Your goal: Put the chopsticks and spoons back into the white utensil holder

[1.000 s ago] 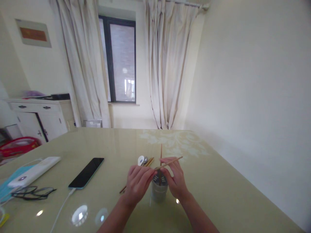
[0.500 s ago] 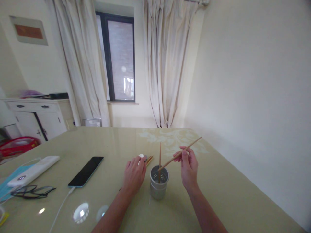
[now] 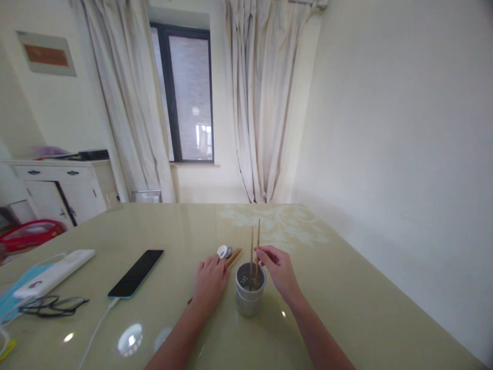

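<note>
A grey perforated utensil holder [image 3: 250, 302] stands on the table with one wooden chopstick [image 3: 251, 252] upright inside it. My right hand [image 3: 280, 270] pinches a second chopstick [image 3: 259, 234], its lower end inside the holder beside the first. To the left of the holder, my left hand [image 3: 211, 280] is curled over a bundle of chopsticks [image 3: 234, 257] lying on the table. Their ends stick out past its fingers; the palm hides the rest. Just beyond those fingers lie small round white and grey objects [image 3: 222, 251], whose kind I cannot make out.
On the left of the table [image 3: 181, 226] lie a black phone [image 3: 136, 273] on a white cable, folded glasses [image 3: 54, 305], a white power bank [image 3: 56, 273] and a blue mask [image 3: 10, 298]. A wall rises along the right edge.
My right hand has moved left and turned its chopstick from a slant over the rim to nearly upright inside the holder. My left hand stays over the bundle, fingers drawn slightly back.
</note>
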Demonstrator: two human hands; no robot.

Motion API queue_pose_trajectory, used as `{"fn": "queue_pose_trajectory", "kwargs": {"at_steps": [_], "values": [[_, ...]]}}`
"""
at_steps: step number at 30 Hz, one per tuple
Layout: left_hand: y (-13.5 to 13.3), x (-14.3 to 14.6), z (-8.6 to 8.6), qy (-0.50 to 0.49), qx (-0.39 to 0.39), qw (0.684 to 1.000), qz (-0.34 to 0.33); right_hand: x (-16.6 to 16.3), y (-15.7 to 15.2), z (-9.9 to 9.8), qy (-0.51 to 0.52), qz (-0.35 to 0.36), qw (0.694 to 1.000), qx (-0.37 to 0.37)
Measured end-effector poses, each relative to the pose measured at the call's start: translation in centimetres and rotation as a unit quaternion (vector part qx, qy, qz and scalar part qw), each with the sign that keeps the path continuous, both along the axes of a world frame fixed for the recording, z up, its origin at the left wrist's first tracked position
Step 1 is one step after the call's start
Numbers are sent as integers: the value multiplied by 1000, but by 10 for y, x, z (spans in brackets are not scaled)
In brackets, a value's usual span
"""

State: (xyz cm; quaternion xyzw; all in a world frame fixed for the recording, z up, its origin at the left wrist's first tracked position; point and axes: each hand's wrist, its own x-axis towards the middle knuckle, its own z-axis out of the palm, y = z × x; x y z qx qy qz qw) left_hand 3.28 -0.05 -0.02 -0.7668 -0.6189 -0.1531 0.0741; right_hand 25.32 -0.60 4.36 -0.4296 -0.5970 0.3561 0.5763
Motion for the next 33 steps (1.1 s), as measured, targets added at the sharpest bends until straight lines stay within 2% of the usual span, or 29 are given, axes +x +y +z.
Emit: {"fn": "queue_pose_trajectory", "kwargs": {"at_steps": [7, 11, 16, 19, 21, 24, 26, 28, 33], "values": [[-4, 0, 4, -4, -16, 1000, 9, -2, -2, -3, -53, -4, 998, -14], [-4, 1, 3, -28, 10, 1000, 6, -2, -2, -3, -84, -12, 996, -7], [-1, 3, 4, -155, 81, 984, 15, -2, -4, -1, -72, -43, 996, 9], [-2, 3, 8, -273, 170, 947, 3, -3, -10, 5, -62, -80, 993, 55], [-6, 2, 13, -313, 266, 911, -42, -4, -15, 8, -69, -92, 989, 95], [-15, 1, 21, -289, 366, 868, -173, -8, -23, 10, -85, -66, 983, 147], [-21, 2, 24, -247, 378, 856, -252, -10, -28, 9, -96, -25, 980, 175], [-26, 4, 25, -210, 368, 855, -298, -13, -32, 9, -109, 16, 975, 191], [-33, 6, 26, -181, 335, 864, -329, -16, -39, 14, -94, 62, 979, 172]]}}
